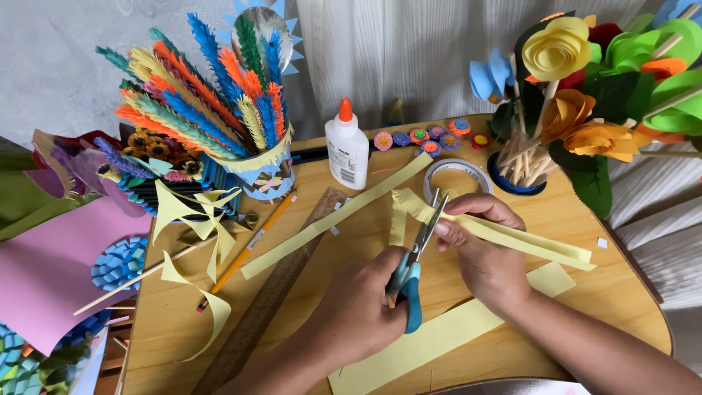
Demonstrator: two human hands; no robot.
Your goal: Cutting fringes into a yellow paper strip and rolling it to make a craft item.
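Note:
My left hand [358, 307] grips blue-handled scissors [407, 289], blades pointing up and away from me. The blades are around the fringed end of a folded yellow paper strip [526, 241]. My right hand [486, 256] pinches that strip just right of the blades and holds it above the wooden table [629, 292]. The strip's left end is cut into a short fringe [408, 203]. A wide yellow paper sheet [439, 336] lies under my hands.
On the table: a long yellow strip [336, 216], wooden ruler [278, 285], orange pencil [252, 245], white glue bottle [347, 146], tape roll [458, 175], small paper rosettes [424, 137]. A cup of fringed paper feathers [212, 95] stands back left, paper flowers [578, 117] back right, pink paper [51, 263] left.

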